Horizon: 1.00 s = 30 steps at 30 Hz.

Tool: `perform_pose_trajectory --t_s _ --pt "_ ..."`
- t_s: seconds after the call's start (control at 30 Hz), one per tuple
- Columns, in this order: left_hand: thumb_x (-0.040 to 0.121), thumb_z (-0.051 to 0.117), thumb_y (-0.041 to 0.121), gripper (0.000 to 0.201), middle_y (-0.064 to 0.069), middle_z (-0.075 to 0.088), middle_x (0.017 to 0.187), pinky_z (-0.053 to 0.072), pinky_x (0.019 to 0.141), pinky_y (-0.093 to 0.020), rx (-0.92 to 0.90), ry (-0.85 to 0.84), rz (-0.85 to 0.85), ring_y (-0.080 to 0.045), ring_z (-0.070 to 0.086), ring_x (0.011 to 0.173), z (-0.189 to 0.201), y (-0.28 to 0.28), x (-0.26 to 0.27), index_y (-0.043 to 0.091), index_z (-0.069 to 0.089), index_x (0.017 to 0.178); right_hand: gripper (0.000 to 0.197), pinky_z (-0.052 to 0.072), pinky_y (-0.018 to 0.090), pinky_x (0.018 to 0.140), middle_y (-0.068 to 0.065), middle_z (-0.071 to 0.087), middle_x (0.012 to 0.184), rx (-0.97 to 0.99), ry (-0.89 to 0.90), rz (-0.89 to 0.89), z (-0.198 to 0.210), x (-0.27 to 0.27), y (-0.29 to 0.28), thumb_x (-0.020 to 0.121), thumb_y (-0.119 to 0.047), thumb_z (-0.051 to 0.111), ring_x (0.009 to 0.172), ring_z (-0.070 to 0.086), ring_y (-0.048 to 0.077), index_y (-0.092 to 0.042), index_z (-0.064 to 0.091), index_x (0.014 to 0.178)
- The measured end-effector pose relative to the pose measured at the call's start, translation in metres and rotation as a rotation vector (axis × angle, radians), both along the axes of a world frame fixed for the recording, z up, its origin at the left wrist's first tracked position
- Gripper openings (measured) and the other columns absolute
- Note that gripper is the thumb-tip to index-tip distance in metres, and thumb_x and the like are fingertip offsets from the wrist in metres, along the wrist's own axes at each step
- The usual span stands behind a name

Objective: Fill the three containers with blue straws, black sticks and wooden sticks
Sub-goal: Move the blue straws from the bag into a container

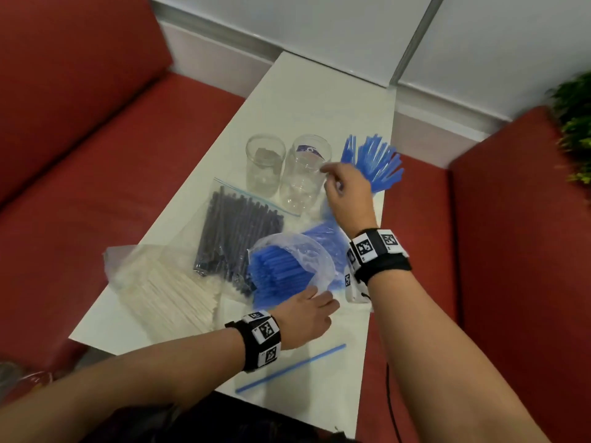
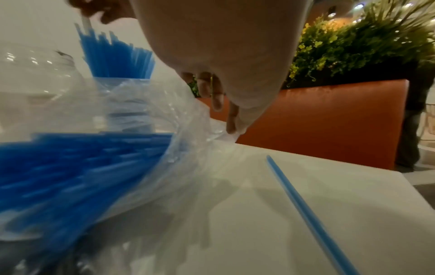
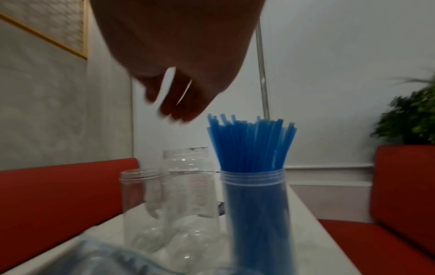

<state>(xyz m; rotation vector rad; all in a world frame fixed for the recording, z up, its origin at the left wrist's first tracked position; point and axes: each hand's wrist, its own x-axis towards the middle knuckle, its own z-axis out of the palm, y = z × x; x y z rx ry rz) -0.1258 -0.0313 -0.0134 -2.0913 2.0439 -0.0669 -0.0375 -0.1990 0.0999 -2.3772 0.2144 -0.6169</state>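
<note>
Three clear containers stand at the table's far end. Two are empty (image 1: 265, 164) (image 1: 303, 174), and the right one (image 3: 256, 204) is packed with upright blue straws (image 1: 374, 158). My right hand (image 1: 329, 174) hovers over the containers, just left of the straw tops, with fingers (image 3: 169, 109) hanging relaxed and empty. My left hand (image 1: 323, 298) pinches the rim of the clear bag of blue straws (image 1: 281, 273), holding its mouth open; its fingers (image 2: 226, 115) curl on the plastic. A zip bag of black sticks (image 1: 236, 238) and a bag of wooden sticks (image 1: 166, 292) lie to the left.
One loose blue straw (image 1: 291, 367) lies on the white table (image 1: 319, 97) near the front edge. Red sofa seats (image 1: 96, 187) flank both sides. A green plant (image 1: 575, 123) stands at the far right, with a white wall behind.
</note>
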Motion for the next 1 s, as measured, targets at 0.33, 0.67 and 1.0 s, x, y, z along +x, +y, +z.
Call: perform_pose_trajectory --t_s 0.33,0.67,1.0 --pt "0.094 0.060 0.043 0.045 -0.013 0.069 0.106 0.046 0.065 -0.035 0.698 0.413 0.159 -0.033 0.066 0.089 -0.022 0.004 -0.016 0.002 0.066 0.112 0.042 0.043 0.034 0.093 0.012 0.059 0.134 -0.432 1.011 0.507 -0.063 -0.018 0.073 0.092 -0.004 0.059 0.120 0.057 0.031 -0.015 0.059 0.132" --pt "0.091 0.063 0.020 0.026 -0.011 0.054 0.083 0.048 0.074 -0.037 0.710 0.632 0.403 -0.029 0.056 0.079 -0.001 0.030 0.022 -0.002 0.064 0.105 0.031 0.045 0.044 0.100 0.013 0.060 0.128 -0.681 0.923 0.488 -0.107 -0.033 0.079 0.095 -0.004 0.055 0.121 0.053 0.032 -0.010 0.060 0.125" --pt "0.090 0.042 0.002 0.023 0.000 0.072 0.075 0.044 0.055 -0.021 0.597 1.202 0.745 -0.014 0.068 0.065 0.065 0.081 0.112 0.016 0.058 0.081 0.022 0.045 0.034 0.095 0.008 0.073 0.111 -0.299 0.777 0.424 -0.074 -0.022 0.075 0.089 -0.017 0.069 0.106 0.063 0.025 -0.014 0.074 0.111"
